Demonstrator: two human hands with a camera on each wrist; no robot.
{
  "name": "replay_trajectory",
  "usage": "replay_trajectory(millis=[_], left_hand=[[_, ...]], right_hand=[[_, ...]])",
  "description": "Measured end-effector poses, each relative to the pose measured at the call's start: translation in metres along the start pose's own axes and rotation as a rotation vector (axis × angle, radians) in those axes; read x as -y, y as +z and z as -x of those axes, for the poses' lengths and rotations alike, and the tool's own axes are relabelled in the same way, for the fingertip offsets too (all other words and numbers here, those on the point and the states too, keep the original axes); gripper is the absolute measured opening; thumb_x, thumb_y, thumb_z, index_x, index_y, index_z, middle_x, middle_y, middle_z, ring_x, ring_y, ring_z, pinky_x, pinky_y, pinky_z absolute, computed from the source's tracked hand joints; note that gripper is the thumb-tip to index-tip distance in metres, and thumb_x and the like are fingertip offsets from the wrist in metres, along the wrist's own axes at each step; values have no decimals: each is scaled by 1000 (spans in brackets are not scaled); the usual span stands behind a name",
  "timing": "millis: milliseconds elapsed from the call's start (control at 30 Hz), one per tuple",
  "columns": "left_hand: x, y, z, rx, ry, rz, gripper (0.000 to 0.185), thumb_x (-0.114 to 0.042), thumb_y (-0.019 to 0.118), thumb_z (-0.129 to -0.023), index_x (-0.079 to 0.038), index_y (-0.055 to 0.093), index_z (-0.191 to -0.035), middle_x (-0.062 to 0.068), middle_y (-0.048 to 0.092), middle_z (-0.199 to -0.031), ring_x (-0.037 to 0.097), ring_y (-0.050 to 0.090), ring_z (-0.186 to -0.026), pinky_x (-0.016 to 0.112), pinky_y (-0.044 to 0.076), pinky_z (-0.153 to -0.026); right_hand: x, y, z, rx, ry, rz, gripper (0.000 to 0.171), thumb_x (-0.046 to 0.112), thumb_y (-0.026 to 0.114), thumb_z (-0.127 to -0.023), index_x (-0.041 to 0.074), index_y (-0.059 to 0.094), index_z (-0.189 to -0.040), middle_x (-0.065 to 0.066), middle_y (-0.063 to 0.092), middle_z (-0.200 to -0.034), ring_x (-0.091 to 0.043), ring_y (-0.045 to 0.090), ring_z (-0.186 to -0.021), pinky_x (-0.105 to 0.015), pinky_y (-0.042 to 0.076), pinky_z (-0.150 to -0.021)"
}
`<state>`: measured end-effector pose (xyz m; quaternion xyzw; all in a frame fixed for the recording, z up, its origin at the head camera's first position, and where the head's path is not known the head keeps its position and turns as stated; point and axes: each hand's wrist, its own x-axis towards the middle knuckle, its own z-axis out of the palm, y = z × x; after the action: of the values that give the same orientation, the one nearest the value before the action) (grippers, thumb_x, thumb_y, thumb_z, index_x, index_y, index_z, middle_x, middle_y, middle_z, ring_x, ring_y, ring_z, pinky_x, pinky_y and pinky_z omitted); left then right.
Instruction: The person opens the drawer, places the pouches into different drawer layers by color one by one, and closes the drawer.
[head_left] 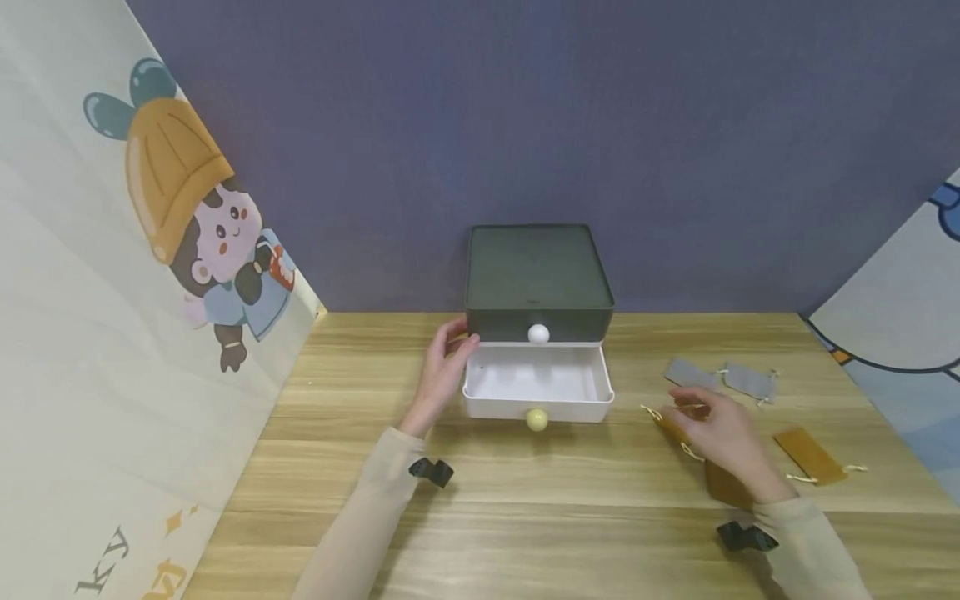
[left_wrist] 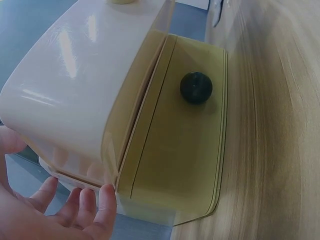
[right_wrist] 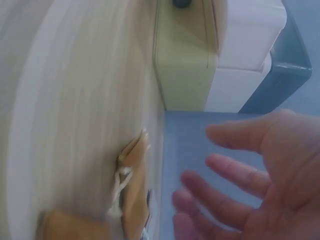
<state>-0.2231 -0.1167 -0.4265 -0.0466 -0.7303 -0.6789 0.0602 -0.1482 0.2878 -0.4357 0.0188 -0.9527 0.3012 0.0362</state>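
While our left hand (head_left: 442, 367) rests its relaxed fingers (left_wrist: 102, 200) against the left side of the drawer box (head_left: 536, 283), the white drawer (head_left: 536, 383) stands pulled out just beside them. Our right hand (head_left: 723, 433) hovers with loose, released fingers (right_wrist: 220, 170) over a brown pouch (head_left: 671, 427) on the surface (head_left: 525, 517), grasping nothing we can see. Two grey pouches (head_left: 723, 377) lie just beyond those fingers, another brown pouch (head_left: 810, 454) to their right.
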Motion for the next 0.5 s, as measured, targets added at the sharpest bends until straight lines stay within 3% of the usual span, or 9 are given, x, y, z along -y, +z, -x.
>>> replay_trajectory(millis=[100, 233, 500], left_hand=[[0, 1, 0, 1, -3, 0, 53, -23, 65, -105, -3, 51, -152, 21, 55, -155, 41, 56, -136, 56, 49, -115], [1, 1, -1, -4, 2, -6, 52, -23, 63, -105, -2, 51, -151, 22, 55, -154, 42, 57, -135, 56, 49, -115], [2, 1, 0, -6, -6, -8, 51, -22, 62, -106, -2, 51, -152, 22, 55, -154, 42, 56, -135, 56, 47, -116]], right_hand=[[-7, -4, 3, 40, 45, 44, 56, 41, 70, -103, -1, 65, -139, -30, 70, -134, -49, 72, -112, -62, 58, -89], [-12, -7, 5, 72, 71, 70, 61, 47, 70, -102, 0, 64, -141, -30, 68, -136, -49, 71, -114, -64, 58, -89], [-23, -5, 3, 152, 24, 120, 51, 29, 79, -96, -5, 67, -133, -29, 73, -125, -48, 71, -110, -63, 57, -91]])
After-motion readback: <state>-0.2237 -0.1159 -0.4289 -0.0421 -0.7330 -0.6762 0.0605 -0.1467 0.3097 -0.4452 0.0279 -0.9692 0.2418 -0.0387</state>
